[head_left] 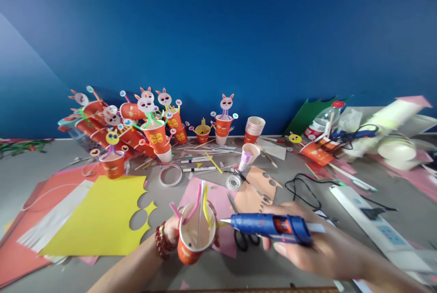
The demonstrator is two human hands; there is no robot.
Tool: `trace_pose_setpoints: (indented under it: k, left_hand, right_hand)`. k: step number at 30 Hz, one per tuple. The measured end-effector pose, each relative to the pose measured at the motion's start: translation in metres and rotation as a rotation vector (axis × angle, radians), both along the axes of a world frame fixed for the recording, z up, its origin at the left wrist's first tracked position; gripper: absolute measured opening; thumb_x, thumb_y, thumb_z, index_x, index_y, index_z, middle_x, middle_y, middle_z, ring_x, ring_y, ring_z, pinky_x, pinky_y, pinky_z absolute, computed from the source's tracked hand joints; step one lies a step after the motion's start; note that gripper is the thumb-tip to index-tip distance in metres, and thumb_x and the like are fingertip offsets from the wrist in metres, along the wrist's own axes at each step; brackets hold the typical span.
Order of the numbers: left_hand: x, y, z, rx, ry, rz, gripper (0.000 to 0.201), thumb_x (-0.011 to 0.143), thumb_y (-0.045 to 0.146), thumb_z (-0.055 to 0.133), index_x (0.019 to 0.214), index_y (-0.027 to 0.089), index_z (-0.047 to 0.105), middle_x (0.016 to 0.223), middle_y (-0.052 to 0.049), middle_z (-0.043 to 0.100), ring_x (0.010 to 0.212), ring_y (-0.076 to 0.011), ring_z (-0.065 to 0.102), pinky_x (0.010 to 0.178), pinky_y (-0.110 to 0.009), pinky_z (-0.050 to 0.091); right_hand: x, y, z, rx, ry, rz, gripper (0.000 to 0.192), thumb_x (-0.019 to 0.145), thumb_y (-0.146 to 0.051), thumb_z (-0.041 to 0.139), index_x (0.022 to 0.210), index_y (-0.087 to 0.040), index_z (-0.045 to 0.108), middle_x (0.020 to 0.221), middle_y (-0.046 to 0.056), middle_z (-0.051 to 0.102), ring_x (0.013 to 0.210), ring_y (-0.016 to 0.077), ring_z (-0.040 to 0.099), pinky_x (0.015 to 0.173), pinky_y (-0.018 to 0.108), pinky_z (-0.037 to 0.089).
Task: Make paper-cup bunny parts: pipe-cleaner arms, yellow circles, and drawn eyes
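My left hand (pixel 173 230), with a red bead bracelet at the wrist, is closed round a red paper cup (pixel 190 255) tilted toward me. Pink, white and yellow straws or pipe cleaners rise from inside the cup, and a pink one sticks out at its left side. In my right hand (pixel 300 238) is a blue hot glue gun (pixel 269 225), its nozzle pointing left at the cup's right side. Whether the nozzle touches the cup I cannot tell. Black-handled scissors (pixel 241 241) lie partly hidden beneath the glue gun, near pink paper (pixel 227 246).
Yellow paper (pixel 92 218) with round cut-outs lies at left. Behind stand several decorated cups (pixel 157 136), stacked cups (pixel 254 127), tape rolls (pixel 170 175) and a glue stick (pixel 244 162). At right are a white power strip (pixel 378 227), a black cable (pixel 302 190) and a bottle (pixel 322 120).
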State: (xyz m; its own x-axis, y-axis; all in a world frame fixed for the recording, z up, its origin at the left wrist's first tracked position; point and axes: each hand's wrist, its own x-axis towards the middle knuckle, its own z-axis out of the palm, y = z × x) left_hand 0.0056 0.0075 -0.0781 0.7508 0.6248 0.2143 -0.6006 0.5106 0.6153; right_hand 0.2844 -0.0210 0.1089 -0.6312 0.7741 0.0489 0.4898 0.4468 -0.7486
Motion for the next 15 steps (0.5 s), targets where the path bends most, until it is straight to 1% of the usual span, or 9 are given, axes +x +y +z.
trace_pose_setpoints:
  k: [2,4,7,10,13,15]
  left_hand:
    - [0.001,-0.001,0.001,-0.019,-0.019,-0.005,0.069,0.066,0.060,0.078,0.112,0.011,0.061,0.085,-0.011,0.068,0.075,-0.0265,0.067,0.077,-0.048,0.052]
    - [0.002,-0.002,0.003,-0.043,-0.032,0.005,0.068,0.067,0.060,0.077,0.112,0.011,0.062,0.086,-0.011,0.068,0.074,-0.0255,0.067,0.076,-0.049,0.053]
    - [0.003,-0.004,0.004,-0.074,-0.051,0.018,0.068,0.068,0.060,0.076,0.112,0.010,0.062,0.085,-0.011,0.068,0.070,-0.0236,0.065,0.073,-0.047,0.054]
    - [0.003,-0.007,0.007,-0.114,-0.060,0.030,0.064,0.069,0.059,0.075,0.111,0.012,0.061,0.091,-0.012,0.069,0.069,-0.0219,0.065,0.071,-0.044,0.053]
    - [0.004,-0.010,0.014,-0.149,-0.047,0.072,0.057,0.071,0.058,0.073,0.107,0.015,0.061,0.094,-0.009,0.068,0.068,-0.0207,0.065,0.075,-0.044,0.052]
    - [0.005,-0.010,0.018,-0.135,-0.041,0.060,0.055,0.073,0.059,0.071,0.105,0.016,0.061,0.092,-0.008,0.068,0.070,-0.0211,0.065,0.077,-0.044,0.051]
  right_hand:
    - [-0.005,0.002,0.003,0.001,-0.014,0.037,0.012,0.072,-0.018,0.046,0.070,-0.021,0.058,0.064,0.000,0.066,0.052,0.0155,0.059,0.050,0.026,0.042]
    - [-0.007,0.004,0.003,-0.016,-0.027,0.060,0.011,0.070,-0.017,0.046,0.068,-0.020,0.057,0.063,0.000,0.065,0.052,0.0147,0.058,0.048,0.025,0.039]
    - [-0.007,0.006,-0.003,-0.023,-0.021,0.056,0.012,0.067,-0.016,0.045,0.067,-0.020,0.056,0.068,0.001,0.066,0.055,0.0147,0.059,0.050,0.024,0.039]
    - [-0.006,0.007,-0.010,-0.065,0.020,0.077,0.013,0.065,-0.015,0.045,0.069,-0.020,0.057,0.069,0.000,0.066,0.059,0.0150,0.060,0.053,0.023,0.041]
    - [-0.006,0.007,-0.015,-0.119,0.031,0.079,0.012,0.065,-0.015,0.047,0.068,-0.020,0.056,0.065,-0.001,0.065,0.057,0.0146,0.059,0.050,0.023,0.039]
    - [-0.006,0.006,-0.017,-0.144,0.032,0.058,0.010,0.065,-0.014,0.048,0.067,-0.021,0.055,0.064,-0.002,0.064,0.055,0.0141,0.057,0.049,0.023,0.038]
